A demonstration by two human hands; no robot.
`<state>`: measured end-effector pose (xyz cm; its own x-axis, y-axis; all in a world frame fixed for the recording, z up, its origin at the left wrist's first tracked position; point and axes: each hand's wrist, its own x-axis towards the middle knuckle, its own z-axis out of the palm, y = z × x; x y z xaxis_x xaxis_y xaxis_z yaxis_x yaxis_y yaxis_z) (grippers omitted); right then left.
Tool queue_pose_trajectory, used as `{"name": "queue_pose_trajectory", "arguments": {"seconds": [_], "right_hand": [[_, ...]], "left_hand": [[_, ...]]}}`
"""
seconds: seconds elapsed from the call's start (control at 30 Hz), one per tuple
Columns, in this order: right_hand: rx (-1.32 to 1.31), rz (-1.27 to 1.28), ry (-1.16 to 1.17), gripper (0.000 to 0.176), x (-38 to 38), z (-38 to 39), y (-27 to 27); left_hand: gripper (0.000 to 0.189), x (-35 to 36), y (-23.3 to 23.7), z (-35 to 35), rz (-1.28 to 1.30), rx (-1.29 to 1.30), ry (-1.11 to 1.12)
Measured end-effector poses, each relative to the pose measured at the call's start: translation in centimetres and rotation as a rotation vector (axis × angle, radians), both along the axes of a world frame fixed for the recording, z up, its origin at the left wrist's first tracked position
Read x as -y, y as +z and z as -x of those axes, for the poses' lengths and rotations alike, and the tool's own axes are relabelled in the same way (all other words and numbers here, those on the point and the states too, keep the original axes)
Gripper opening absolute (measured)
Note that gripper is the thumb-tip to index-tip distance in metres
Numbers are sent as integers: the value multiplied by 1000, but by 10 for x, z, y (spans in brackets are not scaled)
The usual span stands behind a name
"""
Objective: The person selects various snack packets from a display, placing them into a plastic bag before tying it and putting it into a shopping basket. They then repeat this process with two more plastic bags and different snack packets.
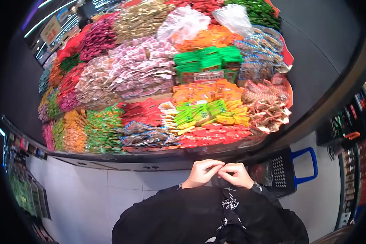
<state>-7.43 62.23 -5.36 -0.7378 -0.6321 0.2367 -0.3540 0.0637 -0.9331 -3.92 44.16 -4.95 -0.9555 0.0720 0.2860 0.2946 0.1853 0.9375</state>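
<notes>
My left hand (201, 173) and my right hand (236, 175) meet at the fingertips, in front of my body and just off the near edge of the display. Both are closed, fingers curled and pressed together, and nothing shows in either. The palms face away from view. Closest beyond them are red packets (215, 136) at the front of the candy display (166, 157). Behind those lie yellow-green packets (197, 112), orange packets (207, 90) and green packets (209, 57). Dark sleeves with a white leaf pattern cover my wrists.
A dark shopping basket (278, 175) with a blue handle (315, 164) stands right of my hands. Two crumpled white plastic bags (185, 22) lie on the heaped sweets. Stocked shelves (351, 183) line the right side; another shelf (26, 187) stands left. Pale tiles (124, 191) form the floor.
</notes>
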Motion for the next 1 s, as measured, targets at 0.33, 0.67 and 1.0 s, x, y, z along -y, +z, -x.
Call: {"name": "queue_pose_trajectory", "arguments": {"seconds": [0.33,0.67,1.0], "right_hand": [[-200,-53,249,13,83,61,44],[-1142,-63,-605,47,206,283,155],[-665,10,-648,36,223,363,180]], "left_hand": [[16,92,39,21,134,-140,69],[39,200,167,228,794,-836,512],[30,213,169,368,695,-707,662]]}}
